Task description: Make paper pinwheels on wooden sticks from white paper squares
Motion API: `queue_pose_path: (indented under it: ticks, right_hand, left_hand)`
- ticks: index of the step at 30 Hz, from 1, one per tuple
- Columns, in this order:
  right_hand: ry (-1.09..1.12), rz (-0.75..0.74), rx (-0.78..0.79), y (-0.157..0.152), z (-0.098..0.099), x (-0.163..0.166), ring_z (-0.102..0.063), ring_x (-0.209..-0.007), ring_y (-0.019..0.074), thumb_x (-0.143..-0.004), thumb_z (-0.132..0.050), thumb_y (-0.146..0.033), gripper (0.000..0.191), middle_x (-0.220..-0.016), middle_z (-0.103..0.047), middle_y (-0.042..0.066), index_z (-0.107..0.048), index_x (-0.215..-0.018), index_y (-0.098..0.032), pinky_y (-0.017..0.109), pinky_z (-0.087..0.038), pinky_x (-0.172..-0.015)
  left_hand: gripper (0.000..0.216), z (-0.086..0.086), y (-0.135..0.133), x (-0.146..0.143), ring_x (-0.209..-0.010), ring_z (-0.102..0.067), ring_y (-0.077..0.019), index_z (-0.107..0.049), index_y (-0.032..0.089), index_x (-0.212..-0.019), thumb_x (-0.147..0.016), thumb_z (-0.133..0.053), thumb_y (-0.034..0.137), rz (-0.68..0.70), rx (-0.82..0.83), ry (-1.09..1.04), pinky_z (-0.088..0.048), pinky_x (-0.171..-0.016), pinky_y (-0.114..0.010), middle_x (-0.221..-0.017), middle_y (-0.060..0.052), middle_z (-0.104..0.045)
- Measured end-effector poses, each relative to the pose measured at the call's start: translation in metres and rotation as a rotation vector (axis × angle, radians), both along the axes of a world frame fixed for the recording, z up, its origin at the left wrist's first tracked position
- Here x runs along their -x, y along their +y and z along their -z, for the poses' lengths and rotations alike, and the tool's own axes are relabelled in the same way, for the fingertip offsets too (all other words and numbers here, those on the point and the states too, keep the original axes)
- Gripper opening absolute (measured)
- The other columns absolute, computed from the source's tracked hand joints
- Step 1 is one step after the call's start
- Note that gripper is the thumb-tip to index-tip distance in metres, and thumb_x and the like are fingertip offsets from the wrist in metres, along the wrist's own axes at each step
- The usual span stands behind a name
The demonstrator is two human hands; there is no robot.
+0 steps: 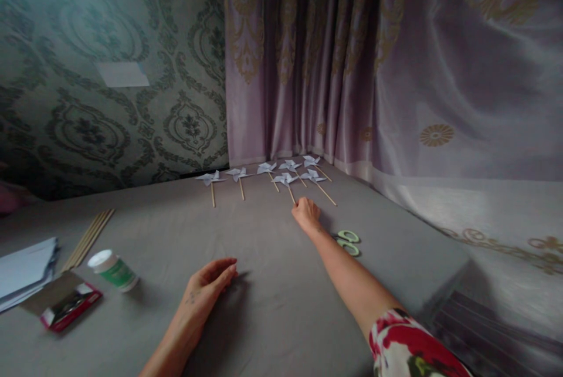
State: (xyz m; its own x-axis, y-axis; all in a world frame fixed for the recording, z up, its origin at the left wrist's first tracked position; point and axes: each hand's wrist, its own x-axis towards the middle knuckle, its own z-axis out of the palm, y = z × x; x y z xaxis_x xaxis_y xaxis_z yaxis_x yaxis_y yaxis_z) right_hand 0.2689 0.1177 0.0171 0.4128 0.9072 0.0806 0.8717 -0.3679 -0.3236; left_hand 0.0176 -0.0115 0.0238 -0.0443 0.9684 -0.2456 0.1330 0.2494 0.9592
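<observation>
My right hand [307, 214] reaches far across the grey-covered surface [264, 230], its fingers closed on the stick end of a white paper pinwheel [285, 179]. More white pinwheels on thin wooden sticks lie around it, among them a left one [212, 177] and a right one [313, 176]. Nearer me, my left hand [207, 284] hovers over or rests on the cloth, fingers curled and thumb tip against them. Whether anything small sits between those fingertips is hidden. Green-handled scissors [348, 242] lie beside my right forearm, their blades mostly out of sight behind it.
On the left are a white jar with a green label [113, 270], an open red box with small dark contents [70, 306], several wooden sticks [90, 239] and a stack of paper [26, 268]. Purple curtains [303, 72] and a patterned wall [132, 101] border the back.
</observation>
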Motion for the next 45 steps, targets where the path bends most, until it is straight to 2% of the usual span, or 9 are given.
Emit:
queue_pose_path:
  ticks: [5, 14, 20, 24, 28, 34, 39, 42, 45]
  right_hand:
    - [0.002, -0.002, -0.013, 0.002, 0.001, 0.001, -0.065, -0.101, 0.0236, -0.09, -0.043, -0.024, 0.028, -0.108, -0.068, 0.014, -0.067, -0.103, -0.018, 0.03, -0.048, -0.078]
    - [0.005, -0.006, -0.021, 0.002, 0.002, 0.0, -0.065, -0.1, 0.0227, -0.09, -0.043, -0.025, 0.028, -0.108, -0.068, 0.013, -0.067, -0.103, -0.019, 0.029, -0.047, -0.077]
    - [0.0, -0.018, -0.042, -0.001, 0.001, -0.002, -0.065, -0.099, 0.0222, -0.091, -0.044, -0.034, 0.029, -0.106, -0.068, 0.014, -0.067, -0.102, -0.018, 0.028, -0.046, -0.076]
    - [-0.023, -0.03, -0.074, -0.006, 0.001, -0.001, -0.065, -0.097, 0.0205, -0.093, -0.041, -0.031, 0.029, -0.106, -0.067, 0.013, -0.066, -0.102, -0.018, 0.026, -0.045, -0.073]
    - [-0.061, -0.09, -0.124, -0.012, 0.001, 0.004, -0.063, -0.098, 0.018, -0.095, -0.037, -0.028, 0.03, -0.108, -0.066, 0.011, -0.065, -0.102, -0.019, 0.023, -0.043, -0.073]
    - [-0.108, -0.244, -0.178, -0.019, 0.002, 0.015, -0.062, -0.095, 0.0153, -0.096, -0.038, -0.029, 0.029, -0.108, -0.066, 0.007, -0.066, -0.099, -0.021, 0.021, -0.041, -0.075]
    - [-0.131, -0.387, -0.193, -0.023, 0.002, 0.018, -0.061, -0.098, 0.0169, -0.094, -0.041, -0.029, 0.028, -0.106, -0.067, 0.007, -0.068, -0.096, -0.021, 0.025, -0.037, -0.085]
    - [-0.136, -0.451, -0.19, -0.025, 0.001, 0.02, -0.059, -0.102, 0.0179, -0.094, -0.043, -0.031, 0.027, -0.104, -0.068, 0.008, -0.069, -0.095, -0.02, 0.026, -0.035, -0.09]
    - [-0.138, -0.439, -0.186, -0.025, 0.001, 0.02, -0.058, -0.104, 0.0185, -0.094, -0.042, -0.03, 0.028, -0.105, -0.068, 0.009, -0.068, -0.097, -0.02, 0.027, -0.034, -0.091]
  left_hand:
    - [0.063, 0.002, 0.001, 0.0, -0.06, -0.056, -0.0153, -0.071, 0.014, -0.088, -0.045, -0.076, 0.059, -0.008, -0.001, -0.021, -0.042, -0.059, -0.026, -0.069, -0.005, -0.069]
    - [0.064, 0.004, 0.0, 0.002, -0.064, -0.058, -0.0166, -0.071, 0.014, -0.092, -0.049, -0.073, 0.061, 0.015, 0.0, 0.006, -0.042, -0.062, -0.026, -0.074, -0.006, -0.07]
    - [0.065, 0.004, 0.001, 0.002, -0.063, -0.058, -0.0167, -0.071, 0.014, -0.091, -0.047, -0.073, 0.061, 0.009, -0.013, 0.015, -0.043, -0.061, -0.026, -0.072, -0.006, -0.069]
    - [0.062, 0.005, 0.001, 0.003, -0.064, -0.058, -0.0161, -0.071, 0.014, -0.092, -0.05, -0.074, 0.059, 0.017, -0.014, -0.01, -0.043, -0.061, -0.026, -0.073, -0.006, -0.07]
    - [0.059, 0.003, -0.001, 0.002, -0.064, -0.058, -0.0161, -0.071, 0.014, -0.088, -0.049, -0.075, 0.059, 0.001, -0.027, -0.021, -0.043, -0.062, -0.026, -0.071, -0.006, -0.069]
    - [0.057, -0.003, -0.004, -0.002, -0.055, -0.051, -0.013, -0.069, 0.014, -0.075, -0.049, -0.072, 0.065, -0.066, -0.1, 0.011, -0.04, -0.055, -0.024, -0.066, -0.004, -0.065]
    - [0.051, -0.006, -0.004, 0.0, -0.056, -0.052, -0.0132, -0.067, 0.015, -0.07, -0.055, -0.068, 0.064, -0.151, -0.241, 0.097, -0.039, -0.056, -0.024, -0.06, -0.002, -0.062]
    - [0.047, -0.005, -0.004, 0.003, -0.058, -0.054, -0.0149, -0.067, 0.015, -0.069, -0.059, -0.065, 0.061, -0.132, -0.321, 0.167, -0.041, -0.059, -0.025, -0.059, -0.002, -0.062]
    - [0.043, -0.004, -0.004, 0.003, -0.059, -0.056, -0.0162, -0.067, 0.016, -0.071, -0.062, -0.064, 0.058, -0.107, -0.344, 0.198, -0.042, -0.06, -0.026, -0.058, -0.002, -0.062]
